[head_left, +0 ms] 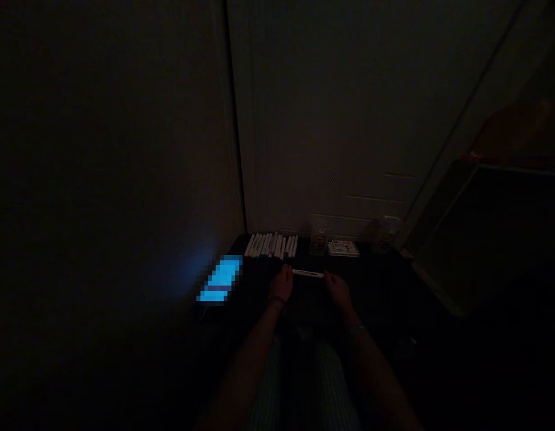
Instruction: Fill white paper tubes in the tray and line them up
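Observation:
A white marker point(308, 273) with dark print lies crosswise between my two hands above the dark table. My left hand point(282, 284) is closed on its left end. At the other end, the fingers of my right hand point(337, 288) pinch the marker. Just beyond my left hand, several white markers point(270, 245) lie side by side in a row. Behind my right hand is a small stack of white markers point(343, 248). Dim light hides the finer details of my fingers.
A clear case point(319, 238) stands between the row and the stack, and another clear container point(387, 233) stands farther right. At the table's left edge glows a pixelated blue screen point(220, 280). A wall point(322, 120) rises directly behind the table point(371, 287).

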Motion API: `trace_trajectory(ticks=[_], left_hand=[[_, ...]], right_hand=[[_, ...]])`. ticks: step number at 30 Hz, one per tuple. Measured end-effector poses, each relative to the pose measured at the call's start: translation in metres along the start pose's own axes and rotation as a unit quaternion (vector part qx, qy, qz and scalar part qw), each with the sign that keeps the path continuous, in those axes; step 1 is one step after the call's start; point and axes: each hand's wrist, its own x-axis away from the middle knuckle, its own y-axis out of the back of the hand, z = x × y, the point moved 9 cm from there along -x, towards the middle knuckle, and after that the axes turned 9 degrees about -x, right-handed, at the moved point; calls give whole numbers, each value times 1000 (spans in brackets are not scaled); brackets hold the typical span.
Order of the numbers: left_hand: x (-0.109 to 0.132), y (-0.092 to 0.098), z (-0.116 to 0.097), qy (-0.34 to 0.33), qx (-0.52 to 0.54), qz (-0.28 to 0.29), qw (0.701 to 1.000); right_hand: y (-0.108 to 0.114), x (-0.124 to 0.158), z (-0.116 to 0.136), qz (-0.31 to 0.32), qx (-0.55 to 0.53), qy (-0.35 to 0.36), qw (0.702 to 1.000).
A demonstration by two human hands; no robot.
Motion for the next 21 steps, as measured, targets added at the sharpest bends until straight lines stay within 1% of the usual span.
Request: trace_trajectory(ticks=[7,10,14,21], left_hand=[[1,2,-2,-1,-1,-1,1000],[1,2,-1,4,-6,3,1000],[1,3,-3,-5,-6,-1,1000],[5,9,-7,-13,-6,-8,1000]], right_hand=[[1,-1,-3,-12,-9,-11,1000],[0,-2,-2,-9,0,-15,1000],[0,-1,-2,-7,13,-25,1000],[0,0,-2,-7,11,-15,1000]])
